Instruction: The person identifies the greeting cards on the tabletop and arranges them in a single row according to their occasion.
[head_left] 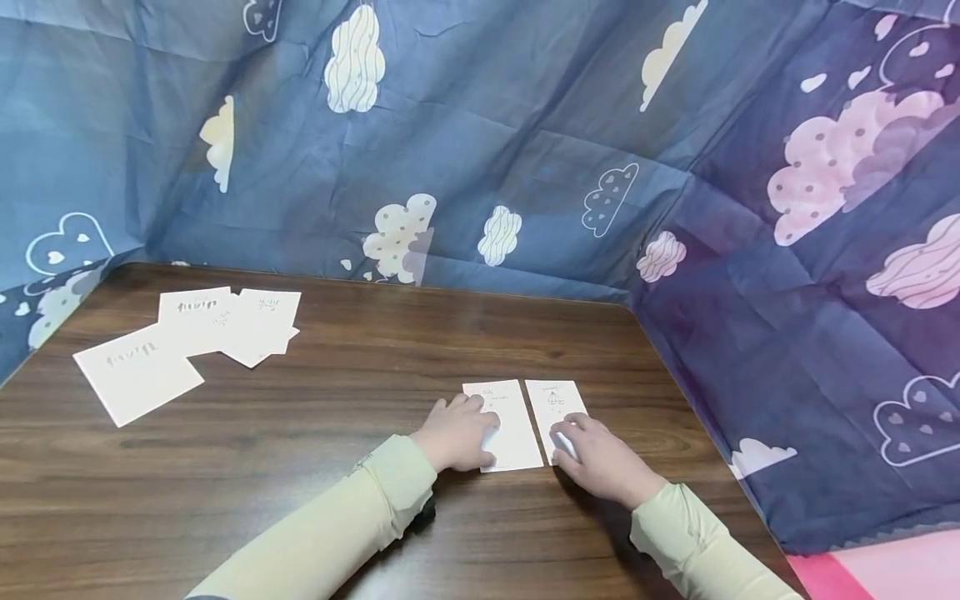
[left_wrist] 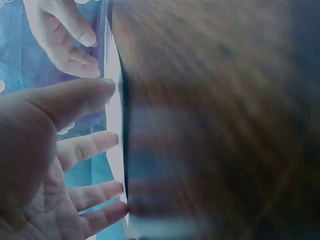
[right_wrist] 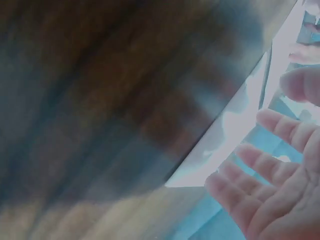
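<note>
White paper cards with small handwritten marks: five in total, all lying flat on one dark brown wood-grain worktop [head_left: 300, 467]. Two cards sit side by side at the worktop's near right, the left card [head_left: 510, 417] and the right card [head_left: 553, 400]. Three cards overlap at its far left: a near card [head_left: 135, 373], a middle card [head_left: 197, 315] and a far card [head_left: 264, 325]. Hands on the near-right pair: two, the left hand [head_left: 457, 433] and the right hand [head_left: 603, 460].

left sleeve [head_left: 352, 521]: pale yellow-green, long (dark band at wrist) | right sleeve [head_left: 697, 546]: same | hands bare
</note>
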